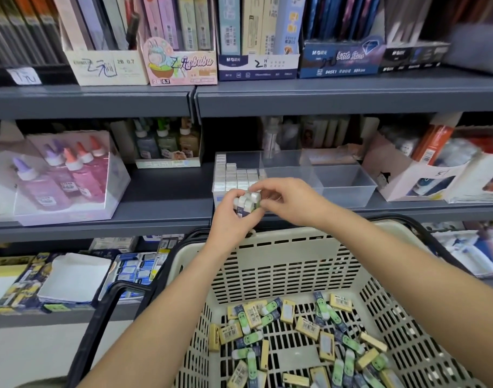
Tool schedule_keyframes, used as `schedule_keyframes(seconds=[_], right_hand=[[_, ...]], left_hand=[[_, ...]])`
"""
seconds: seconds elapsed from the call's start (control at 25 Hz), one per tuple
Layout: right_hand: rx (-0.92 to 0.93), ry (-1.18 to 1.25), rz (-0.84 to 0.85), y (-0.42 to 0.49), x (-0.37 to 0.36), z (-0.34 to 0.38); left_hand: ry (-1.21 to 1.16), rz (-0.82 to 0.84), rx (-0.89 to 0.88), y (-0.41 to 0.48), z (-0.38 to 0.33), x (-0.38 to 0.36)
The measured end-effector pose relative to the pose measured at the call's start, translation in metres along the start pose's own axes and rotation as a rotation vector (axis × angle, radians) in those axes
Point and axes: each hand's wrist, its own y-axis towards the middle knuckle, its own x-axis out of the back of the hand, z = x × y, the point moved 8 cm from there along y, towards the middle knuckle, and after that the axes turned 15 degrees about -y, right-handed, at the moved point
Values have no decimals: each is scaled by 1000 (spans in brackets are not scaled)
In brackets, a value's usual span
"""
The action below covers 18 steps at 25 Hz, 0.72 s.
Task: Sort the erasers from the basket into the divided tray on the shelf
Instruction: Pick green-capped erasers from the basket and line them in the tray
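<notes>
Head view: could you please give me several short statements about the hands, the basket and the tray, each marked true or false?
1. The left hand grips a small bunch of erasers. True.
2. The basket holds nothing. False: many loose erasers lie in it.
3. The divided tray's left compartment holds rows of white erasers. True.
4. The right hand reaches down into the basket. False: it pinches at the bunch, in front of the tray.
5. The tray's right front compartment is packed full. False: no erasers show in it.
</notes>
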Motion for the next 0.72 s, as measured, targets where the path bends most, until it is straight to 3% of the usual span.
schedule_keyframes(seconds=[0.16, 0.4, 0.72], right_hand=[[-35, -22, -56, -3, 4, -2], [-268, 33, -325, 2, 71, -62], [-239, 2, -189, 48, 40, -71]], left_hand=[[26, 54, 23, 3, -2, -1], [-194, -135, 128, 9, 6, 17], [-310, -123, 123, 25, 24, 8]])
